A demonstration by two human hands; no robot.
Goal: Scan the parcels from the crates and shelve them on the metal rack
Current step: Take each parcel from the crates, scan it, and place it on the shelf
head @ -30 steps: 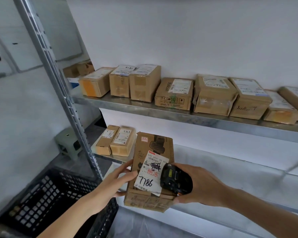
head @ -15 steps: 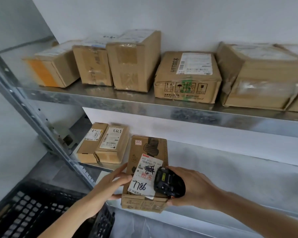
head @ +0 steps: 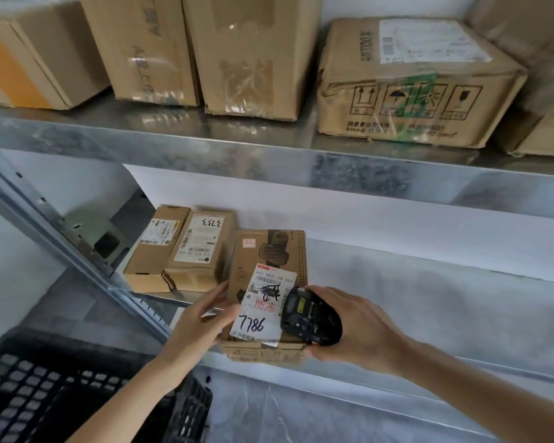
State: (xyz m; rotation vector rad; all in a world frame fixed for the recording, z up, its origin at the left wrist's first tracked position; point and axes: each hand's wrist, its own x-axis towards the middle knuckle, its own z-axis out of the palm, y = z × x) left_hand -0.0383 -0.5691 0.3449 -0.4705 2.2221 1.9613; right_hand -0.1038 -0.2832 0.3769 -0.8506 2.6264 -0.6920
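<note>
Head view, the only one. Parcel (head: 266,295), a brown carton, sits at the front edge of the lower shelf (head: 429,314) of the metal rack (head: 77,247), its near end level with or slightly past the lip. Left hand (head: 202,327) rests against the parcel's left side, fingers extended and fairly straight, pressing rather than wrapping. Right hand (head: 359,330) is wrapped around a black handheld scanner (head: 311,318), which lies over the right part of the parcel's top, touching or just above the label; this hand also seems to steady the carton's right edge.

Step in hand, by my reading: shelving. Cannot tell whether the scan is done. Next move calls for sliding the carton back from the lip, square beside the two small cartons (head: 179,247) to its left, then freeing both hands.

Writing: white label (head: 263,302) on the parcel reads "642 H431 00 051" in print, "7786" by hand in marker, red characters between, part scribbled out. Neighbouring small carton shows handwritten "3753", upside down. Upper shelf (head: 269,148) holds larger cartons; one (head: 413,84) bears "ASTROUX"-like lettering, unsure, plus this-way-up, umbrella and fragile-glass symbols. Black plastic crate (head: 61,394) sits lower left, contents not visible.
</note>
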